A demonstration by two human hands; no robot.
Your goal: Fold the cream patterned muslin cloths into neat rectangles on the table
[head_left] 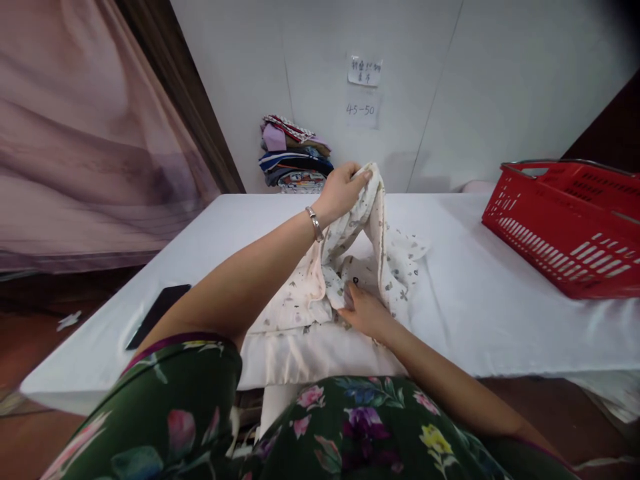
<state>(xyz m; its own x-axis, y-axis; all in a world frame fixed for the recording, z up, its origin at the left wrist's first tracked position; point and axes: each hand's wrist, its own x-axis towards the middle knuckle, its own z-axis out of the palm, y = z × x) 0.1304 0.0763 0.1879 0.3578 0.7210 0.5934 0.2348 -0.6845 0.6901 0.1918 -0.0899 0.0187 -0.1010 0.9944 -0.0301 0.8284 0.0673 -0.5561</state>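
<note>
A small cream garment with a scattered print point(385, 260) lies on the white table point(475, 300) in front of me. My left hand point(343, 190), with a silver bracelet on the wrist, is closed on one part of the garment and lifts it well above the table. My right hand point(365, 310) rests lower down on the garment near the table's front edge, fingers flat and pressing the cloth down. The lifted cloth hangs in a loop between the two hands.
A red plastic basket point(565, 220) stands at the right end of the table. A pile of folded clothes point(295, 157) sits at the back against the white wall. A dark phone point(157, 313) lies near the left edge. A pink curtain point(85, 133) hangs at the left.
</note>
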